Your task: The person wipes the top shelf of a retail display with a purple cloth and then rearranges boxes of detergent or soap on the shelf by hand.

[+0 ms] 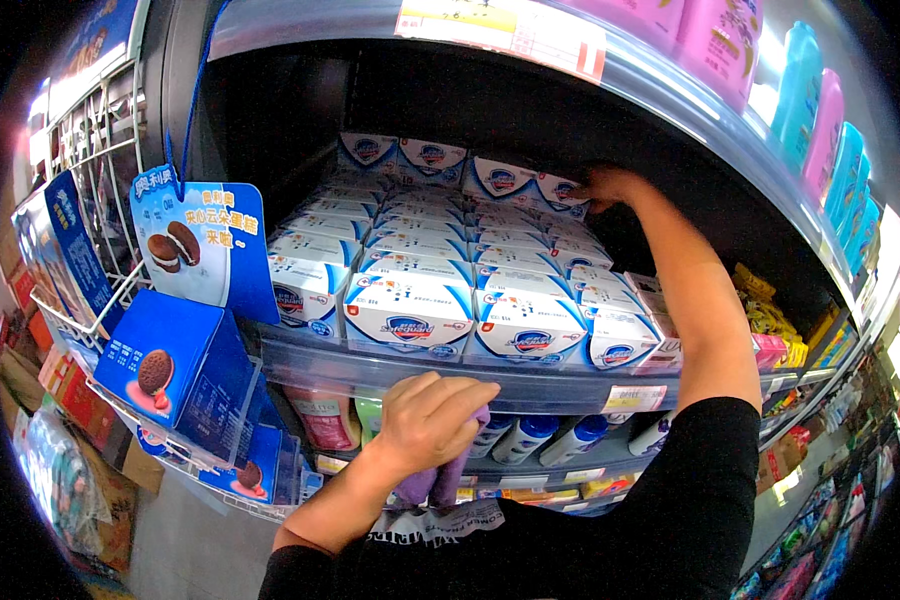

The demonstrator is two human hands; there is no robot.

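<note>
Rows of white and blue Safeguard soap boxes [409, 319] cover most of the shelf [435, 371] in front of me. My right hand [610, 187], blurred, reaches deep into the shelf. Its fingers meet the edge of a soap box [559, 191] standing on top at the far right of the back row; whether they grip it I cannot tell. Below the shelf's front edge, my left hand [431, 420] is closed around a purple cloth [446, 480] that hangs down from it.
At left, a wire rack [105, 330] carries blue cookie boxes [169, 367], with a hanging blue sign [202, 247] beside the soap. Pink LUX boxes [652, 300] sit right of the soap. Bottles [525, 439] stand below; pink bottles [712, 45] line the shelf overhead.
</note>
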